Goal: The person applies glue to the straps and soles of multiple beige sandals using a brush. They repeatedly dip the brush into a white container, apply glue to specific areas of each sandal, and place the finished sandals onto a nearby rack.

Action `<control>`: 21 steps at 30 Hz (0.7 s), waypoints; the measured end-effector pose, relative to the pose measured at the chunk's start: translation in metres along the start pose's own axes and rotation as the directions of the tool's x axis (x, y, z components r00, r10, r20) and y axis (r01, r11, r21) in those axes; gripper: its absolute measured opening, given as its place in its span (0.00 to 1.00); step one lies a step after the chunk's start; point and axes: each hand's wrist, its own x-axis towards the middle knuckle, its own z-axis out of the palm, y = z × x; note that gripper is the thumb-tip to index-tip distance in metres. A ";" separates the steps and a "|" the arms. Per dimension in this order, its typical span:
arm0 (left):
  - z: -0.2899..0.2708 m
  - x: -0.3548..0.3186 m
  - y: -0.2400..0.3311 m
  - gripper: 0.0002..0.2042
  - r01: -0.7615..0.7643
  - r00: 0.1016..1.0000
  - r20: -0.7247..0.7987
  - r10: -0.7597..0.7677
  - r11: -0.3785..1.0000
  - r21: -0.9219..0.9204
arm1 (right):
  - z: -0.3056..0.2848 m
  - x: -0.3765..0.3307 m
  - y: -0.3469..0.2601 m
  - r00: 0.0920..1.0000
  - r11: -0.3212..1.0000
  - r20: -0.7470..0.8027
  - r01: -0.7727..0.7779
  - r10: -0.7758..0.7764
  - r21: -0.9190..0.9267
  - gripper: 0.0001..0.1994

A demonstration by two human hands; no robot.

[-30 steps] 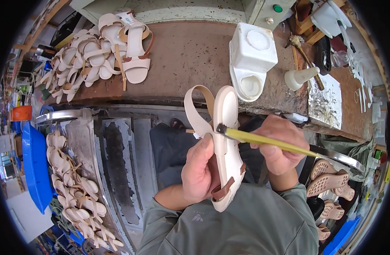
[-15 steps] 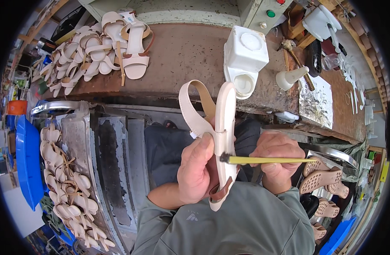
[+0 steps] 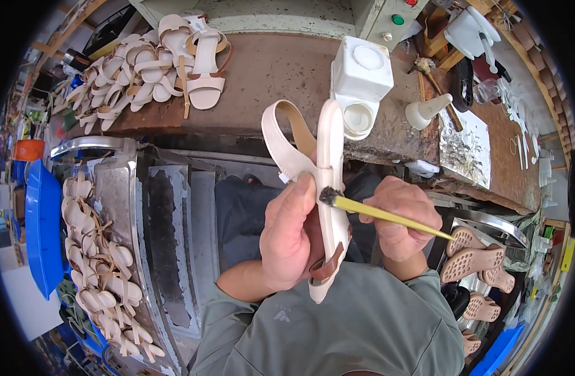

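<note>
My left hand (image 3: 289, 235) is wrapped round the middle of a beige sandal (image 3: 329, 160), its thumb lying along the side. The sandal is tilted on edge, with a wide strap looping out to the left and a brown strap at its near end. In my right hand (image 3: 403, 219) is a brush (image 3: 388, 216) with a yellow-green handle, pinched between thumb and fingers. Its dark bristles touch the edge of the sandal just beside my left thumb. Part of the sandal is hidden behind my left fingers.
On the bench (image 3: 269, 69) stand a white plastic container (image 3: 364, 69), a cone-shaped white bottle (image 3: 427, 111) and a hammer (image 3: 435, 78). Beige sandals (image 3: 137, 69) are heaped at the back left, more sandals (image 3: 102, 269) line the left rack. Tan soles (image 3: 472, 266) lie at right.
The brush has tilted, its bristles shifting up along the sandal's edge and its handle end dropping slightly. Both hands and the sandal have moved a little up and left.
</note>
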 end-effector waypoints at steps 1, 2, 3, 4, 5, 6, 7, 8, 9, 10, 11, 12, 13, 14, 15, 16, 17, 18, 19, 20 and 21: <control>0.001 0.000 0.000 0.25 -0.008 1.000 -0.003 0.008 1.000 0.003 | 0.002 -0.001 -0.002 1.000 0.999 -0.007 -0.007 0.006 -0.037 0.08; 0.001 0.000 0.000 0.24 -0.016 1.000 -0.006 0.016 1.000 0.005 | 0.005 -0.002 -0.006 1.000 0.997 -0.014 -0.014 0.013 -0.074 0.07; 0.001 0.000 -0.001 0.24 -0.025 1.000 -0.007 0.025 1.000 0.008 | 0.006 -0.003 -0.008 1.000 0.994 -0.021 -0.019 0.017 -0.111 0.07; 0.001 0.001 -0.002 0.24 -0.023 1.000 -0.001 0.023 1.000 0.008 | 0.006 -0.005 -0.009 0.999 0.993 -0.025 -0.022 0.020 -0.114 0.07; 0.001 0.001 -0.003 0.23 -0.021 1.000 0.005 0.021 1.000 0.008 | 0.005 -0.007 -0.010 0.999 0.993 -0.030 -0.026 0.022 -0.117 0.07; 0.002 0.001 -0.003 0.23 -0.022 1.000 0.012 0.021 1.000 0.010 | 0.005 -0.008 -0.011 0.999 0.993 -0.035 -0.027 0.023 -0.119 0.07; 0.004 -0.001 -0.004 0.23 -0.024 1.000 -0.006 0.024 1.000 0.013 | 0.003 -0.010 -0.011 1.000 0.996 -0.025 -0.004 0.002 -0.091 0.08; 0.008 -0.002 -0.003 0.23 -0.026 0.999 -0.023 0.027 1.000 0.016 | 0.000 -0.014 -0.010 1.000 0.998 -0.016 0.019 -0.020 -0.062 0.09; 0.010 -0.003 -0.003 0.23 -0.030 0.999 -0.041 0.030 0.999 0.019 | -0.003 -0.016 -0.010 0.999 0.999 -0.008 0.043 -0.043 -0.032 0.10; 0.010 -0.004 -0.004 0.23 -0.031 0.999 -0.032 0.031 0.999 0.017 | -0.006 -0.017 -0.012 0.999 0.998 0.021 0.037 -0.036 -0.048 0.10; 0.008 -0.004 -0.004 0.23 -0.033 0.999 -0.023 0.033 0.999 0.015 | -0.009 -0.017 -0.014 0.998 0.997 0.050 0.033 -0.029 -0.064 0.10; 0.008 -0.004 -0.005 0.23 -0.034 0.999 -0.013 0.034 0.999 0.013 | -0.010 -0.019 -0.016 0.997 0.996 0.079 0.028 -0.022 -0.081 0.10; 0.009 -0.004 -0.006 0.23 -0.048 0.998 -0.032 0.049 0.999 0.020 | -0.011 -0.020 -0.017 0.998 0.997 0.067 0.027 -0.023 -0.072 0.10; 0.010 -0.005 -0.008 0.23 -0.062 0.997 -0.050 0.064 0.998 0.028 | -0.010 -0.023 -0.018 0.998 0.998 0.055 0.026 -0.023 -0.064 0.09; 0.011 -0.005 -0.009 0.23 -0.075 0.995 -0.066 0.078 0.996 0.037 | -0.010 -0.024 -0.019 0.999 0.998 0.041 0.026 -0.024 -0.057 0.09; 0.008 -0.005 -0.010 0.21 -0.077 0.997 -0.016 0.078 0.997 0.025 | -0.009 -0.026 -0.021 0.999 0.999 0.026 0.029 -0.028 -0.045 0.09; 0.001 -0.005 -0.011 0.19 -0.078 0.996 0.035 0.078 0.997 0.012 | -0.008 -0.027 -0.022 0.999 0.999 0.010 0.032 -0.031 -0.033 0.09; -0.003 -0.005 -0.012 0.18 -0.081 0.993 0.084 0.081 0.997 -0.002 | -0.008 -0.028 -0.023 0.999 0.999 -0.004 0.035 -0.035 -0.020 0.09; -0.002 -0.006 -0.013 0.18 -0.081 0.995 0.053 0.080 0.997 0.014 | -0.009 -0.029 -0.024 0.999 0.999 0.008 0.037 -0.037 -0.019 0.09; -0.001 -0.007 -0.013 0.18 -0.081 0.997 0.022 0.080 0.996 0.031 | -0.011 -0.031 -0.025 0.999 0.999 0.019 0.039 -0.039 -0.018 0.09; 0.001 -0.008 -0.013 0.18 -0.078 0.997 -0.008 0.079 0.996 0.047 | -0.012 -0.033 -0.026 0.999 0.999 0.030 0.041 -0.040 -0.018 0.09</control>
